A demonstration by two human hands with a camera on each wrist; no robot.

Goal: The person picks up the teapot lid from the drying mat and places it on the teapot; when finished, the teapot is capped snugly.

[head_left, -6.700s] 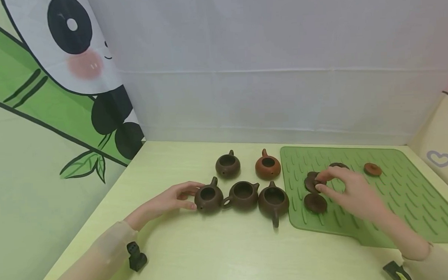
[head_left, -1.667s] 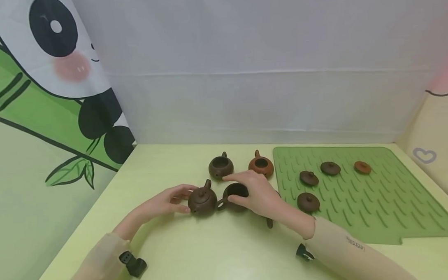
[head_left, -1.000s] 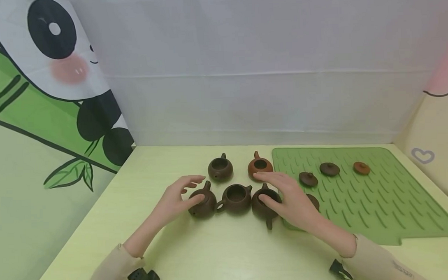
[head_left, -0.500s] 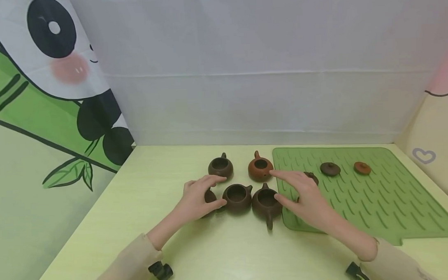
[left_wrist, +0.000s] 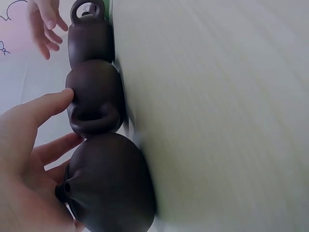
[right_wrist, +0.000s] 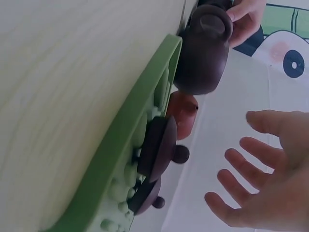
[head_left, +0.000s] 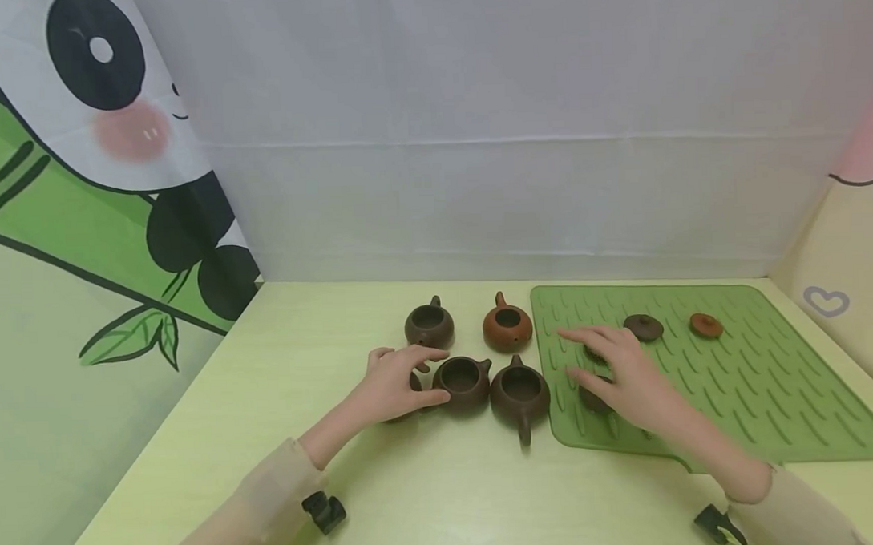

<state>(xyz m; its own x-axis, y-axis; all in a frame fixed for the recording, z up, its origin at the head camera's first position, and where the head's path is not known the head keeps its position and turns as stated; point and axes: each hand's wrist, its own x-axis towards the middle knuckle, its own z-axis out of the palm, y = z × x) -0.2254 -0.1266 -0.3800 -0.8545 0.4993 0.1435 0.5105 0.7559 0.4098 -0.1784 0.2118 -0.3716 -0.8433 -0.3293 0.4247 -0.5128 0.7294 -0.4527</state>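
Note:
Left hand (head_left: 400, 386) reaches over the lidded left teapot (left_wrist: 108, 181), which it mostly hides in the head view. Its thumb (left_wrist: 58, 101) touches the rim of the lidless middle dark teapot (head_left: 464, 390), with relaxed fingers on the far side. To the right stands another lidless dark teapot (head_left: 520, 394), its handle toward the person. Right hand (head_left: 631, 382) hovers with spread fingers above the green mat (head_left: 744, 390), holding nothing. Under it, partly hidden, lie two dark lids (head_left: 595, 395), one nearer; their round knobs show in the right wrist view.
Behind the front row stand a dark lidless teapot (head_left: 429, 327) and a reddish-brown one (head_left: 507, 328). Farther back on the mat lie another dark lid (head_left: 643, 328) and a reddish-brown lid (head_left: 706, 326). A grey cloth wall (head_left: 434, 200) closes off the back of the table (head_left: 444, 489).
The right hand set a lid on the left teapot, then moved right over the mat. The left hand left that teapot's side and shifted right to the middle teapot.

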